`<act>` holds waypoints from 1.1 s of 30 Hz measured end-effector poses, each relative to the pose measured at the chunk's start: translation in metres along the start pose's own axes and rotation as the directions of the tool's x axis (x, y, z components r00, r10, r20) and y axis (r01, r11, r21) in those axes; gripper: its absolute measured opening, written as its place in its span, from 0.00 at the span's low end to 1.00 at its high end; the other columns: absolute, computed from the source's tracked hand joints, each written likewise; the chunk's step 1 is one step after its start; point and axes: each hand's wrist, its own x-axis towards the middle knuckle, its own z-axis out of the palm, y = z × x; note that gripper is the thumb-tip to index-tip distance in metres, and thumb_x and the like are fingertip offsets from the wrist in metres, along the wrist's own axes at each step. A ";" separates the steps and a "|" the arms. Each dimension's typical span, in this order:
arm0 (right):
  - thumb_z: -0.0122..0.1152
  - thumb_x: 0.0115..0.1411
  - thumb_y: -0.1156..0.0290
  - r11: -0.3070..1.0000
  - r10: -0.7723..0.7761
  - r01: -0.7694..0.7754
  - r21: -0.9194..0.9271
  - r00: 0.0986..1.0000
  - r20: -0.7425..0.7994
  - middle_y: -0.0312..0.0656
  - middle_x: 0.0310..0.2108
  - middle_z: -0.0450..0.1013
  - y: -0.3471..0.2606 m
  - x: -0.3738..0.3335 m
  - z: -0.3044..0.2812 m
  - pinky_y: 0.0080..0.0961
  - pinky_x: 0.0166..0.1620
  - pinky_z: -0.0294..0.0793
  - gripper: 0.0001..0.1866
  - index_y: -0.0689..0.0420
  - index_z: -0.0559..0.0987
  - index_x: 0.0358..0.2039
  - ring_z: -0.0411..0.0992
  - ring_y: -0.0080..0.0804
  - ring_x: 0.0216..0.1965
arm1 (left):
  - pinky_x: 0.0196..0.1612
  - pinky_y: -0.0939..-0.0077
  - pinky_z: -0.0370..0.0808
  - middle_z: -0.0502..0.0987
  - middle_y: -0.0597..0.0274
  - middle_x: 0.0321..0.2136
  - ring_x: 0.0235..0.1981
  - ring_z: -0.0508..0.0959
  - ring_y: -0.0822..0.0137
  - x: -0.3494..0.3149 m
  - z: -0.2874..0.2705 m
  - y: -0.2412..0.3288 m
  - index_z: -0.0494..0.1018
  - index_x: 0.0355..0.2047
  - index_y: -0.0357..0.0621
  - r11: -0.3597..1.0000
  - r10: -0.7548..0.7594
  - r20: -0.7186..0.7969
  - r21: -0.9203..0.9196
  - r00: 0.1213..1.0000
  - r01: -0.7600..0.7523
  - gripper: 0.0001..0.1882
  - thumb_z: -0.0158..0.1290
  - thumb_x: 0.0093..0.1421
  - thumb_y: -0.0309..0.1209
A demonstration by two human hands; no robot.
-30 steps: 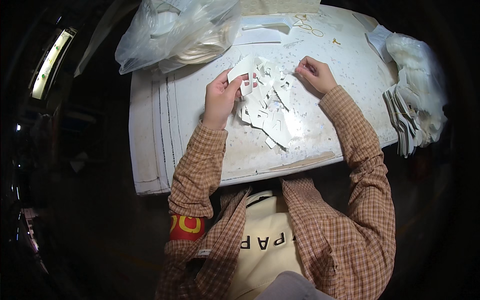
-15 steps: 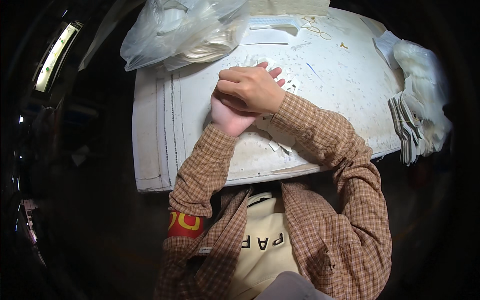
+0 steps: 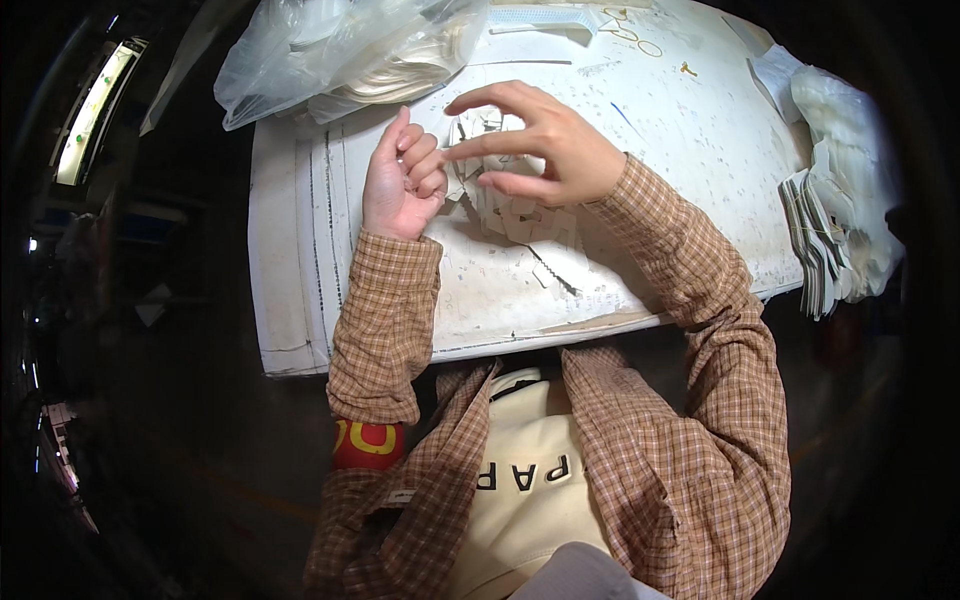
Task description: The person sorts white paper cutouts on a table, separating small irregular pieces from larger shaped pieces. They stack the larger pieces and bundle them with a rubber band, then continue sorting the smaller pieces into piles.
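Note:
My left hand [image 3: 405, 180] is raised above the left part of the white table, palm side up. Its fingers curl into the palm and the thumb points away from me; nothing shows in it. To its right, my right hand [image 3: 548, 150] hovers back up with fingers spread and bent, nothing between them. Its fingertips point toward the left hand, close to it. Under and beside the right hand lies a loose heap of white paper scraps [image 3: 510, 213], partly hidden by that hand. A thin jagged strip [image 3: 553, 270] sticks out at the heap's near side.
A clear plastic bag [image 3: 290, 65] with stacked pale sheets [image 3: 395, 80] stands at the table's [image 3: 690, 200] far left. Rubber bands [image 3: 635, 40] lie at the back. On the right edge are banded white pieces [image 3: 815, 240] and another plastic bag [image 3: 850, 150].
My hands were together, the right over the left; now they are apart. The right has moved right and spread its fingers. The left has shifted left and curled its fingers, uncovering the scraps.

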 end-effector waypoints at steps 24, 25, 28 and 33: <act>0.65 0.52 0.73 0.639 0.567 -0.474 0.607 0.822 0.045 0.31 0.31 0.75 0.027 -0.037 -0.028 0.12 0.34 0.71 0.13 0.56 0.78 0.39 0.71 0.15 0.35 | 0.21 0.80 0.66 0.66 0.73 0.10 0.15 0.69 0.79 -0.009 0.013 -0.037 0.80 0.34 0.44 -0.154 0.329 0.175 0.979 0.928 -0.130 0.11 0.58 0.55 0.38; 0.65 0.53 0.72 0.589 0.644 -0.516 0.622 0.764 0.025 0.31 0.30 0.75 0.027 -0.036 -0.027 0.11 0.35 0.71 0.13 0.57 0.78 0.40 0.71 0.15 0.35 | 0.21 0.80 0.65 0.66 0.73 0.10 0.15 0.68 0.79 -0.009 0.014 -0.039 0.80 0.34 0.45 -0.184 0.320 0.183 0.975 0.930 -0.128 0.12 0.59 0.55 0.38; 0.65 0.53 0.72 0.376 0.686 -0.546 0.749 0.707 0.171 0.31 0.29 0.75 0.023 -0.036 -0.021 0.11 0.35 0.71 0.14 0.57 0.78 0.41 0.71 0.14 0.33 | 0.23 0.82 0.64 0.67 0.76 0.11 0.17 0.67 0.82 -0.010 0.014 -0.040 0.79 0.33 0.42 0.016 0.177 0.202 0.978 0.963 -0.208 0.12 0.59 0.55 0.37; 0.65 0.55 0.70 0.408 0.650 -0.514 0.755 0.744 0.155 0.30 0.29 0.72 0.013 -0.036 -0.004 0.12 0.33 0.72 0.22 0.56 0.73 0.50 0.72 0.15 0.32 | 0.30 0.87 0.66 0.72 0.74 0.18 0.23 0.69 0.83 -0.008 0.007 -0.025 0.77 0.30 0.38 0.471 0.144 0.131 0.863 0.981 -0.185 0.08 0.56 0.56 0.31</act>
